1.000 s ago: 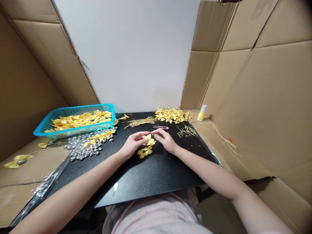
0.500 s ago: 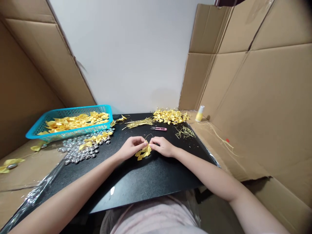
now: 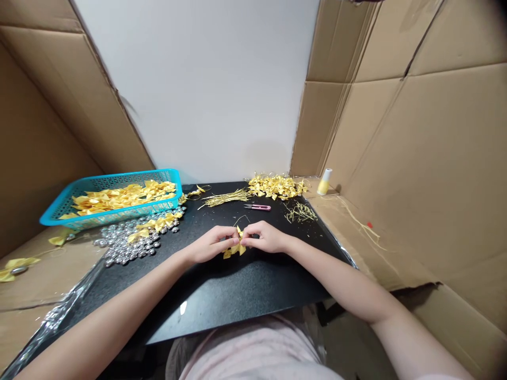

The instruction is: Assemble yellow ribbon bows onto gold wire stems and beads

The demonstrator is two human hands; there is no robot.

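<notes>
My left hand (image 3: 212, 244) and my right hand (image 3: 266, 237) meet over the middle of the black tabletop (image 3: 222, 295). Between their fingertips they pinch a yellow ribbon bow (image 3: 240, 244), one hand at each side. Fingers cover part of it. More yellow ribbon (image 3: 228, 253) shows just below my left fingertips; whether it is joined to the bow I cannot tell. A thin cord end sticks up behind the fingers. Beyond the hands lie pink-handled thread snips (image 3: 257, 207) and a bundle of gold cords (image 3: 225, 198).
At the left, a blue basket (image 3: 111, 215) holds yellow bows, with silver beads (image 3: 130, 245) spread before it. Finished-looking bows (image 3: 277, 186) are heaped at the back, near cord scraps (image 3: 300, 212). A yellow thread spool (image 3: 324, 182) stands right. Cardboard walls (image 3: 428, 158) flank the table.
The fingertips have shifted slightly around the bow, and part of it now stands up between them. Less yellow ribbon shows below the hands. The view has tilted a little.
</notes>
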